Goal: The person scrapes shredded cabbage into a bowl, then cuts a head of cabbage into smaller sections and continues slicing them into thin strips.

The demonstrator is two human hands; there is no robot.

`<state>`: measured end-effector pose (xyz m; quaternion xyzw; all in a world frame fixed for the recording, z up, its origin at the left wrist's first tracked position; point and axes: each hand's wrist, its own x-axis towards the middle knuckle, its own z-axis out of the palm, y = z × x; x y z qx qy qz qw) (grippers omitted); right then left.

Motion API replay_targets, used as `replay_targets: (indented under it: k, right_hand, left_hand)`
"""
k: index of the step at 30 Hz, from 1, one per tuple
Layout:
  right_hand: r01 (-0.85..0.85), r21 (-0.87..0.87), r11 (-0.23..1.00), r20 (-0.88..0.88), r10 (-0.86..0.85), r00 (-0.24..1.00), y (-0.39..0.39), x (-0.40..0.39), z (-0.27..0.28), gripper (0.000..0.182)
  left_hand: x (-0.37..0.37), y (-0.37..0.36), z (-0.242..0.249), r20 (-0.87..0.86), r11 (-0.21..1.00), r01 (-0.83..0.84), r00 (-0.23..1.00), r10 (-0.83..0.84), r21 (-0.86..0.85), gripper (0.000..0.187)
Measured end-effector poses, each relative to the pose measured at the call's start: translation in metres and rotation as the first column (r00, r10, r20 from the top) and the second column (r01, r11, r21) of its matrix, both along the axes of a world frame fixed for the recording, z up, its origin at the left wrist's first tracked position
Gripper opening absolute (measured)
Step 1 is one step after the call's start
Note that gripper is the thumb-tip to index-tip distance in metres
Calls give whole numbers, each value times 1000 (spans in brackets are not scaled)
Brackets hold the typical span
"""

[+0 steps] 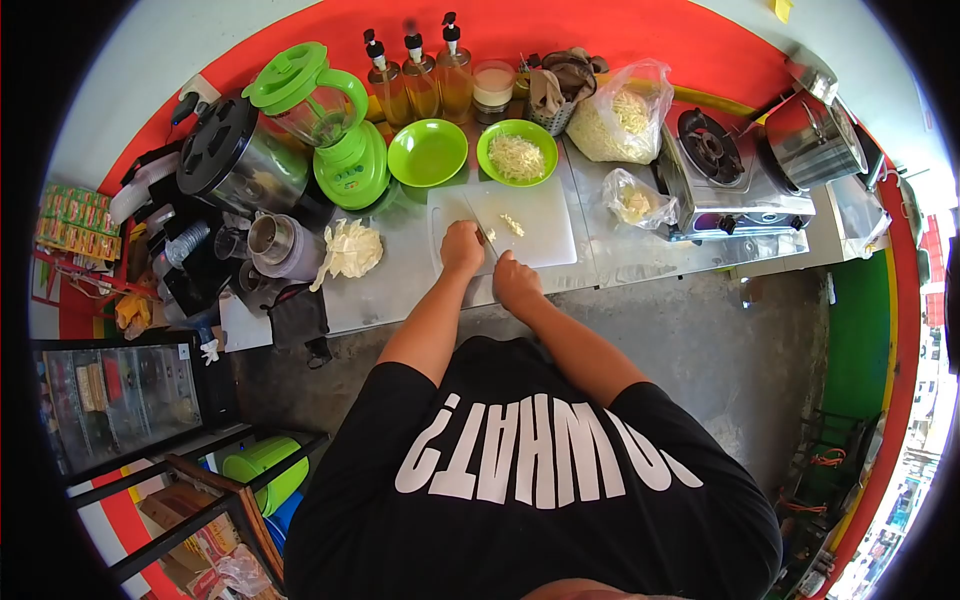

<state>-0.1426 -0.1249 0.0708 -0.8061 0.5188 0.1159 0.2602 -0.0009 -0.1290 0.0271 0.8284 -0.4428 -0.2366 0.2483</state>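
A white cutting board (pixel 555 200) lies on the metal counter. My right hand (pixel 518 283) is closed around the handle of a knife (pixel 485 232), whose blade points away from me over the board. Close beside the blade, my left hand (pixel 462 248) rests on the board's left part with its fingers curled; what they hold, if anything, is hidden. Small pale chopped pieces (pixel 512 225) lie to the right of the blade, and a few more sit by my left fingertips. Behind the board stand a green bowl of pale shreds (pixel 517 158) and another green bowl (pixel 428 153).
Left of the board are a crumpled pale wrapping (pixel 352 249) and a green blender (pixel 350 165). Pump bottles (pixel 420 82) line the wall. To the right stand a bag of shreds (pixel 622 118), a smaller bag (pixel 637 198), and a gas stove (pixel 735 190) with a steel pot (pixel 815 143).
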Motion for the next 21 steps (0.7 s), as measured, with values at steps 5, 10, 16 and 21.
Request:
replay_targets:
  k: [5, 10, 16, 21]
  right_hand:
    - [-106, -59, 993, 30, 108, 994, -7, 3, 8, 20]
    - [-50, -44, 998, 34, 52, 998, 2, 5, -6, 21]
    - [-98, -76, 992, 41, 101, 994, -8, 8, -1, 21]
    - [6, -36, 999, 57, -4, 998, 7, 8, -3, 20]
  left_hand:
    - [-6, 9, 4, 49, 997, -29, 998, 32, -65, 4]
    - [-11, 12, 6, 51, 994, -38, 998, 43, -103, 5]
    - [-10, 14, -2, 93, 987, -8, 995, 23, -159, 7]
    - [-11, 18, -6, 115, 973, -2, 993, 29, -230, 11]
